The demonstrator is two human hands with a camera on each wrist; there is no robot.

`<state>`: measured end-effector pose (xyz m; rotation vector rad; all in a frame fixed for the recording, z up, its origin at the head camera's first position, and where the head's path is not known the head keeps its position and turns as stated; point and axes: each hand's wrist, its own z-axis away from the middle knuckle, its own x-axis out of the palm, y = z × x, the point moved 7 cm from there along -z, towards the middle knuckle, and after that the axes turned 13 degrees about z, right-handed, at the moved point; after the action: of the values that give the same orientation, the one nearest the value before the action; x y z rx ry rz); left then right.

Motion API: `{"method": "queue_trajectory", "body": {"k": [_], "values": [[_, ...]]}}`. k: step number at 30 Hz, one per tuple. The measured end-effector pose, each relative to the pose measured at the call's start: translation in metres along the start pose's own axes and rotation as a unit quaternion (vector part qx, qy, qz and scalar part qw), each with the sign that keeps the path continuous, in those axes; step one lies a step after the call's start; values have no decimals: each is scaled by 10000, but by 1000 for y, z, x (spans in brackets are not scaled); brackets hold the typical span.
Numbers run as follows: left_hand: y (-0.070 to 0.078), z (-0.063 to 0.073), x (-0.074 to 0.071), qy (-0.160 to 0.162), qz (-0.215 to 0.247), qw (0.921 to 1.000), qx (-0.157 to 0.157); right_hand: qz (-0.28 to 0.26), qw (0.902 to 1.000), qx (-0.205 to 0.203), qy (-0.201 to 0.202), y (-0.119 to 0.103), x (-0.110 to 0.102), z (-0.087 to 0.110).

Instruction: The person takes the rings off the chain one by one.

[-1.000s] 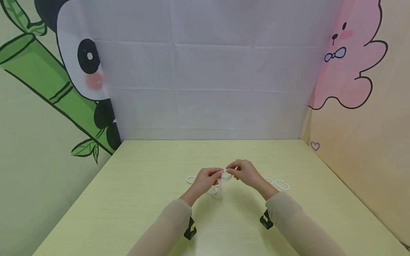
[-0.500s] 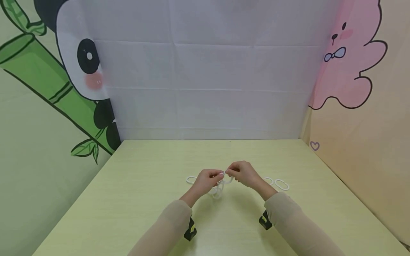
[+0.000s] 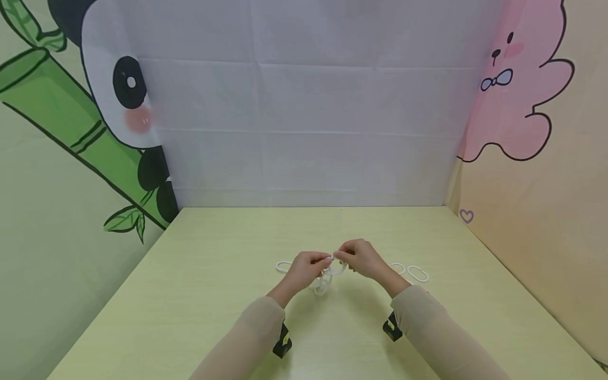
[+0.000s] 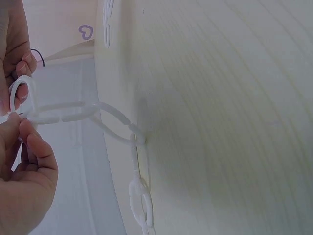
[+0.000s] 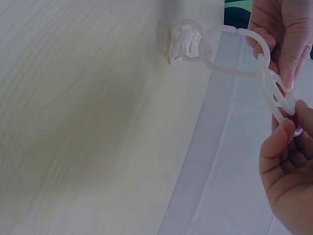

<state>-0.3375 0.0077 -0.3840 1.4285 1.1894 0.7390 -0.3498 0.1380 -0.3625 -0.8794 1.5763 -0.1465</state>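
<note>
Your left hand (image 3: 306, 268) and right hand (image 3: 362, 257) meet fingertip to fingertip just above the bench (image 3: 214, 295), both pinching the top of a chain (image 3: 324, 279) of white plastic links; its lower end trails down and rests on the bench below and between your hands. Several links look already joined; the top link (image 4: 22, 95) sits between your fingers, and I cannot tell whether it is clipped shut. Loose links remain: one (image 3: 283, 266) just left of your left hand, two (image 3: 411, 272) just right of your right hand; so the joining seems part done.
</note>
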Motion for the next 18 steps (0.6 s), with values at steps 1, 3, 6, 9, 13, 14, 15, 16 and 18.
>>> {"method": "queue_trajectory", "body": {"k": [1, 3, 6, 9, 13, 14, 15, 16, 18], "values": [[-5, -2, -1, 10, -15, 10000, -18, 8, 10000, 11, 1, 0, 0, 0], [-13, -5, -2, 37, -48, 10000, -57, 6, 10000, 44, -20, 0, 1, 0], [-14, -5, -4, 69, -124, 9999, -60, -37, 9999, 74, -79, -1, 2, -1], [-13, -4, -4, 101, -164, 9998, -46, -110, 9998, 72, -168, -1, 3, -1], [-12, -3, -5, 151, -87, 9998, -97, -230, 9993, 67, -293, -2, 3, -2], [-12, -3, -6, 174, -42, 9998, -101, -279, 9991, 69, -302, -2, 2, -2], [-12, -3, -7, 208, 18, 9997, -103, -348, 9990, 70, -289, -2, 0, -3], [-13, -4, -7, 247, 96, 9996, -98, -418, 9987, 72, -264, -2, -2, -4], [-13, -4, -9, 342, 223, 9991, -70, -528, 9984, 72, -163, -3, -7, -6]]}}
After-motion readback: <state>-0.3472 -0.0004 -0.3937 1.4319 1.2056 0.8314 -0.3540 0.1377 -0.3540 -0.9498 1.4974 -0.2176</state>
